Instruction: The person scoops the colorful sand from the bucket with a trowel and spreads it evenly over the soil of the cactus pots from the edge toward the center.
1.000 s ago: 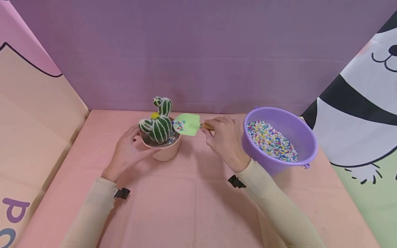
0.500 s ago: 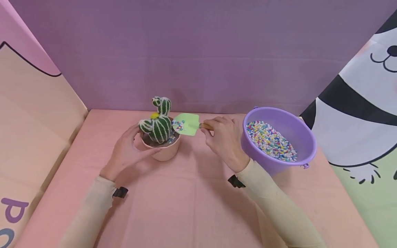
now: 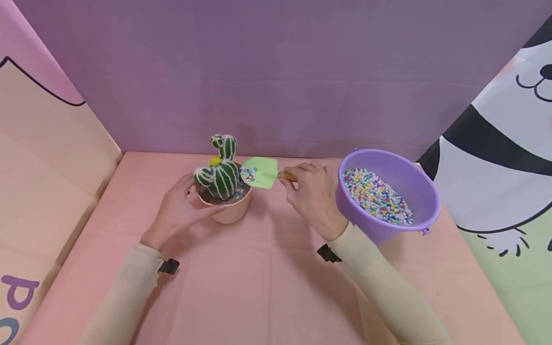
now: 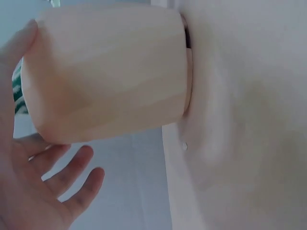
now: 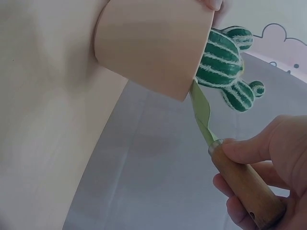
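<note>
A green knitted-looking cactus [image 3: 222,180] with white stripes and a yellow flower stands in a pale peach flowerpot [image 3: 230,213]. My left hand [image 3: 176,211] holds the pot near its rim, thumb on the near side and fingers on the far left; some fingers stick out loosely past it in the left wrist view. With my right hand [image 3: 314,194] I grip the wooden handle of a small trowel [image 3: 266,173]. Its light green blade carries colourful beads at the tip, which lies at the pot's right rim. A few beads lie in the pot beside the cactus.
To the right of my right hand stands a purple bucket [image 3: 424,191] partly filled with small multicoloured beads [image 3: 379,197]. A pink cloth covers the table [image 3: 241,287]; a purple backdrop [image 3: 276,81] rises behind it, with printed panels on both sides.
Almost nothing moves. The head view shifts very slightly, and both hands keep their places at the pot and on the trowel.
</note>
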A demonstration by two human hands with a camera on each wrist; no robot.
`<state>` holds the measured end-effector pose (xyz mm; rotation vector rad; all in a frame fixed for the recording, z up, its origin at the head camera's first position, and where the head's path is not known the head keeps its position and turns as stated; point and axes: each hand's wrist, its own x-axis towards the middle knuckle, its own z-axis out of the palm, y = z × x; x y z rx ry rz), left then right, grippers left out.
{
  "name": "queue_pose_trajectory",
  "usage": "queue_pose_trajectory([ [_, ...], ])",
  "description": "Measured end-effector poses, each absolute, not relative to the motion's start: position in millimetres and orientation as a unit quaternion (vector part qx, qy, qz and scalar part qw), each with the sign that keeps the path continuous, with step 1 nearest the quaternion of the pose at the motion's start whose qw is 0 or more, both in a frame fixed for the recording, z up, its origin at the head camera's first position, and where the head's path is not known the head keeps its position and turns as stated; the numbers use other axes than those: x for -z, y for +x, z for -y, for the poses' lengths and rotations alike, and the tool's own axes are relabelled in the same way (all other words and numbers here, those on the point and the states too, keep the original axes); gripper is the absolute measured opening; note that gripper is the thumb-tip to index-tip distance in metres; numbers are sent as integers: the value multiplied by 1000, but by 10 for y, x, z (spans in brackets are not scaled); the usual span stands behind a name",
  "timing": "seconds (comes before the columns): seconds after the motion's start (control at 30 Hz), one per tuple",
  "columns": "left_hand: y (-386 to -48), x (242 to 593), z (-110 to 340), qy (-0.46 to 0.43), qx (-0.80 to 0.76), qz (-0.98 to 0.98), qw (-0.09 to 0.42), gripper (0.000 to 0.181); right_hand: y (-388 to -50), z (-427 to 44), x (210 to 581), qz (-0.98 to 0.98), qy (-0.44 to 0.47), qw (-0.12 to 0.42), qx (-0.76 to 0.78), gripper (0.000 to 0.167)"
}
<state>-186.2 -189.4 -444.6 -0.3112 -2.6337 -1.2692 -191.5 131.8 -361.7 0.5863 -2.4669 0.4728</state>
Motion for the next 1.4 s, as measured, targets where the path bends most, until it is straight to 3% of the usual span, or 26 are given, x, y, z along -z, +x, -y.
queue_pose_trajectory([
  [0.47,-1697,4498,1665,-66,319,922,208,105,-1924,-1317,3636,912,225,289,-186,15],
  [0.57,-1737,4495,1721,-77,321,924,195,104,-1917,-1317,3633,912,227,287,-187,14],
  [0.8,-1925,4454,1938,-149,393,903,91,103,-1897,-1326,3623,914,220,291,-175,15],
  [0.93,-1965,4458,1949,-150,429,889,61,107,-1893,-1339,3626,913,222,295,-172,15],
  [1.4,-1879,4446,1878,-128,416,896,87,103,-1896,-1340,3629,906,231,305,-180,12],
])
